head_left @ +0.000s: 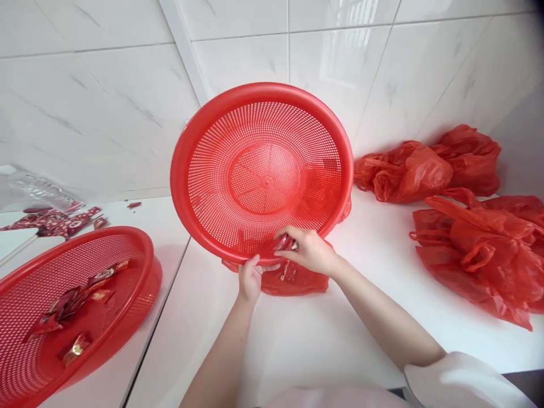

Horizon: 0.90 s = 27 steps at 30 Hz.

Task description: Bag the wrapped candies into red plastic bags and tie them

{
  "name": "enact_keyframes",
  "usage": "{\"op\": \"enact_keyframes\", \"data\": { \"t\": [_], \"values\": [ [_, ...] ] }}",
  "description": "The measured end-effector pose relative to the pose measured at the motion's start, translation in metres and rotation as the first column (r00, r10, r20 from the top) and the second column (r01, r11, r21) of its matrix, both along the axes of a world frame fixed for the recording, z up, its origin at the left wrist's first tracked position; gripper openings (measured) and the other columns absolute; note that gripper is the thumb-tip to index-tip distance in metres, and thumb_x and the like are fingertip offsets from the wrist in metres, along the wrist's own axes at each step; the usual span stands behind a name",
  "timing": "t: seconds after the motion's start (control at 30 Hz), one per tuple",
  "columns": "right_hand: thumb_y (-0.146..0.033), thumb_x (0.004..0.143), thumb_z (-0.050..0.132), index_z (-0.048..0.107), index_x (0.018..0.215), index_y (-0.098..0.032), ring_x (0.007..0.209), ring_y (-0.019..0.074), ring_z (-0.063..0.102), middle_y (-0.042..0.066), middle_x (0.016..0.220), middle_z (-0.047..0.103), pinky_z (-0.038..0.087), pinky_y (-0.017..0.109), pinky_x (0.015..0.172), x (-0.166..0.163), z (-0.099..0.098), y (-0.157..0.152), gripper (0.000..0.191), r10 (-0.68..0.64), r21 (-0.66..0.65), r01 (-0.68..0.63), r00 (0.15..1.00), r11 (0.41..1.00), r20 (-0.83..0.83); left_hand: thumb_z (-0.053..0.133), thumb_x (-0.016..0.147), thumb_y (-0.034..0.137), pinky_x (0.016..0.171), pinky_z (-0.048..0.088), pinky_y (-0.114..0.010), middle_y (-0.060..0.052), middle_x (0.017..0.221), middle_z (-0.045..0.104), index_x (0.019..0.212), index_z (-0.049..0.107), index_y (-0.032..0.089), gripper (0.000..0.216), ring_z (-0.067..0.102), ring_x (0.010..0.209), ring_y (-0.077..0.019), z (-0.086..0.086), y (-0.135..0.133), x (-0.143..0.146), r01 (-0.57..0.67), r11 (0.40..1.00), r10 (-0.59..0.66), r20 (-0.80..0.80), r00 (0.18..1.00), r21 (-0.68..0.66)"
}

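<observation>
A red perforated plastic basket (267, 181) is tilted up towards the wall, its open side facing me. My left hand (250, 277) is closed on its near rim, with the thumb over the edge. Just inside that rim, my right hand (308, 249) pinches one or more small red wrapped packets (285, 243). Their exact number is hidden by the fingers. Under the basket's near edge lies a thin red plastic bag (295, 281), partly covered, with printed wrapping visible at it.
At left, a second red basket (148, 249) holds several small wrapped packets (74, 300). More red packets (63, 222) lie behind it beside a clear plastic bag (38, 190). Red plastic bags (488, 255) are heaped at right, with others (425, 164) against the tiled wall (238, 62).
</observation>
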State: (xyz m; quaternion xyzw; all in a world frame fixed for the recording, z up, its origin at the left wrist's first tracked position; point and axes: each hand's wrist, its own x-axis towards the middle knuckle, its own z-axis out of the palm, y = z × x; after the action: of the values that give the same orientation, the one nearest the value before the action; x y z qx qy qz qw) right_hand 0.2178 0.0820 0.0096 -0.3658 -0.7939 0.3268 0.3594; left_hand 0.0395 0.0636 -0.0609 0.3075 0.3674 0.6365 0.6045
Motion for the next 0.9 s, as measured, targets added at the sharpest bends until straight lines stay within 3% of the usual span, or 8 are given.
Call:
{"op": "enact_keyframes", "data": {
  "t": [0.13, 0.27, 0.53, 0.7, 0.77, 0.9],
  "values": [
    [-0.034, 0.077, 0.072, 0.057, 0.106, -0.021, 0.075, 0.0139, 0.064, 0.001, 0.091, 0.068, 0.052, 0.026, 0.071, 0.01, 0.005, 0.005, 0.035, -0.138, -0.158, 0.107, 0.97, 0.982, -0.201, 0.064, 0.074, 0.029, 0.067, 0.06, -0.045, -0.009, 0.113, 0.067, 0.125, 0.053, 0.024, 0.052, 0.066, 0.096, -0.0295, 0.004, 0.004, -0.006, -0.076, 0.996, 0.077, -0.016, 0.997, 0.053],
    [-0.035, 0.074, 0.073, 0.059, 0.102, -0.02, 0.072, 0.016, 0.064, 0.001, 0.087, 0.068, 0.053, 0.028, 0.067, 0.021, 0.011, 0.008, 0.034, -0.162, -0.203, 0.129, 0.975, 0.971, -0.155, 0.064, 0.073, 0.029, 0.068, 0.06, -0.044, -0.008, 0.113, 0.067, 0.124, 0.054, 0.025, 0.051, 0.067, 0.094, -0.0278, 0.007, 0.007, -0.013, -0.137, 0.988, 0.138, -0.011, 0.99, 0.067],
    [-0.034, 0.08, 0.068, 0.059, 0.1, -0.021, 0.072, 0.0163, 0.064, 0.002, 0.085, 0.069, 0.047, 0.026, 0.066, 0.025, 0.018, 0.002, 0.025, -0.025, -0.011, 0.027, 0.982, 1.0, 0.187, 0.062, 0.074, 0.03, 0.068, 0.06, -0.042, -0.008, 0.103, 0.068, 0.121, 0.056, 0.021, 0.048, 0.066, 0.094, -0.027, 0.008, 0.01, -0.02, -0.166, 0.984, 0.168, -0.02, 0.986, 0.068],
    [-0.046, 0.078, 0.069, 0.057, 0.09, -0.021, 0.069, 0.0151, 0.062, 0.001, 0.08, 0.067, 0.043, 0.024, 0.063, 0.028, 0.023, 0.0, 0.031, -0.05, 0.032, 0.045, 0.985, 0.998, 0.168, 0.062, 0.074, 0.029, 0.069, 0.06, -0.042, -0.008, 0.106, 0.068, 0.123, 0.054, 0.022, 0.049, 0.067, 0.091, -0.0258, 0.009, 0.009, -0.019, -0.161, 0.985, 0.162, -0.013, 0.987, 0.067],
    [-0.05, 0.085, 0.06, 0.058, 0.08, -0.019, 0.065, 0.0143, 0.06, 0.001, 0.071, 0.065, 0.041, 0.024, 0.062, 0.028, 0.025, -0.002, 0.032, -0.043, 0.036, 0.038, 0.986, 0.999, 0.164, 0.062, 0.075, 0.029, 0.069, 0.06, -0.042, -0.008, 0.104, 0.069, 0.122, 0.055, 0.022, 0.049, 0.066, 0.093, -0.0269, 0.008, 0.009, -0.019, -0.156, 0.985, 0.158, -0.016, 0.987, 0.069],
    [-0.049, 0.1, 0.024, 0.053, 0.056, -0.018, 0.055, 0.0123, 0.055, 0.002, 0.055, 0.059, 0.04, 0.026, 0.065, 0.024, 0.024, -0.004, 0.062, -0.089, -0.058, 0.097, 0.988, 0.994, 0.129, 0.063, 0.073, 0.03, 0.068, 0.06, -0.043, -0.008, 0.103, 0.069, 0.12, 0.057, 0.022, 0.048, 0.066, 0.097, -0.0287, 0.005, 0.009, -0.019, -0.159, 0.985, 0.162, -0.031, 0.986, 0.074]
  ]
}}
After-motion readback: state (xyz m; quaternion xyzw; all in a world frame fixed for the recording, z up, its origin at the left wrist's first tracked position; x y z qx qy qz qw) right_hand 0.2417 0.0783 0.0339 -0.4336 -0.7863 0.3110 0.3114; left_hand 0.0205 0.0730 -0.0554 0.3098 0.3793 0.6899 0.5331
